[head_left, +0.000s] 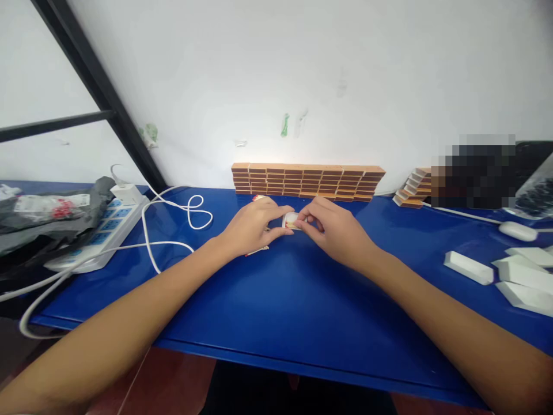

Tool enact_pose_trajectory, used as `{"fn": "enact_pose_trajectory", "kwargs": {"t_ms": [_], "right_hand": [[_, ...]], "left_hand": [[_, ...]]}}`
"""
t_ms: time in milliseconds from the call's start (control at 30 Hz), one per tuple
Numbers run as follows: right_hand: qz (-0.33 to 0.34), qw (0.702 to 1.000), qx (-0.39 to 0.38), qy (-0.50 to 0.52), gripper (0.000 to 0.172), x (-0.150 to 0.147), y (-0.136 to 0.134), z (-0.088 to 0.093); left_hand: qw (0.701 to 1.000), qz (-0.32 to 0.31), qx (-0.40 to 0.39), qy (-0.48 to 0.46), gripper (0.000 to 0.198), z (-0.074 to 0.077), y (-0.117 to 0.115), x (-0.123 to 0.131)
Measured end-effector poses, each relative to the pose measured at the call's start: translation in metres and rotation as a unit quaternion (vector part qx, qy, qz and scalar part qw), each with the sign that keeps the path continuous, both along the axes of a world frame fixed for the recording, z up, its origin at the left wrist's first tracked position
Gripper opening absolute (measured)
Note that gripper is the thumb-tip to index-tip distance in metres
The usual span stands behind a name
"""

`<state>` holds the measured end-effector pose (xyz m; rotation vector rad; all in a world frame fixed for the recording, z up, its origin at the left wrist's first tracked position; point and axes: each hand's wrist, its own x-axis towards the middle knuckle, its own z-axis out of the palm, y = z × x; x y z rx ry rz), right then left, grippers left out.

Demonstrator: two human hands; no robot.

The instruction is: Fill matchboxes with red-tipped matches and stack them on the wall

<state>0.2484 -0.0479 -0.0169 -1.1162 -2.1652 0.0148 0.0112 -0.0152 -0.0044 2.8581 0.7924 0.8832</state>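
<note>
Between your two hands, over the middle of the blue table (276,311): one small box (292,221), white with a yellowish face, held just above the surface. Your left hand (253,226) closes on its left end with thumb and fingers; your right hand (334,227) pinches its right end with the fingertips, so both hands grip the same box. Under your left wrist: one flat card (258,251), lying on the table, only its edge showing. Just beyond both hands, against the wall: one long stack of brown boxes (307,181), several rows high. Beyond your right hand, further out: a smaller stepped stack (415,187) of similar boxes. Well out from your right forearm: several white blocks (469,267) lying loose, and a white mouse (517,231) behind them. Out from your left hand: a looped white cable (173,222), a white power strip (101,233), and past it a dark plastic bag (52,216).
</note>
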Motion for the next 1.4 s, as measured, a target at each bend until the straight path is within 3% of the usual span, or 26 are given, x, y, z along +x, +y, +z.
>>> {"fn": "enact_pose_trajectory", "kwargs": {"t_ms": [200, 367, 567, 667, 933, 1100, 1233, 1400], "right_hand": [[0.012, 0.998, 0.030, 0.047, 0.009, -0.006, -0.007, 0.005], [0.081, 0.994, -0.068, 0.038, 0.003, -0.031, -0.016, -0.006], [0.110, 0.984, -0.139, 0.019, 0.005, -0.060, -0.019, -0.018], [0.131, 0.980, -0.148, 0.008, 0.008, -0.063, -0.017, -0.016], [0.109, 0.970, -0.210, -0.053, 0.011, -0.053, -0.023, -0.006], [0.107, 0.981, -0.163, -0.004, 0.012, -0.031, -0.022, 0.004], [0.047, 0.995, -0.064, 0.064, 0.011, -0.014, -0.006, 0.005], [-0.007, 0.997, -0.053, 0.050, 0.008, -0.006, 0.005, 0.000]], "left_hand": [[0.999, 0.022, 0.032, -0.024, 0.040, -0.001, 0.008, -0.004], [0.993, 0.089, 0.073, -0.032, 0.037, 0.000, 0.018, -0.011], [0.991, 0.110, 0.078, -0.024, 0.037, 0.001, 0.020, -0.011], [0.991, 0.112, 0.072, -0.021, 0.037, 0.000, 0.020, -0.010], [0.991, 0.114, 0.073, -0.012, 0.039, 0.001, 0.020, -0.012], [0.994, 0.100, 0.036, -0.002, 0.034, -0.001, 0.020, -0.012], [0.998, 0.047, -0.026, -0.025, 0.033, -0.002, 0.016, -0.008], [0.996, 0.007, -0.074, -0.052, 0.036, 0.002, 0.007, -0.003]]}}
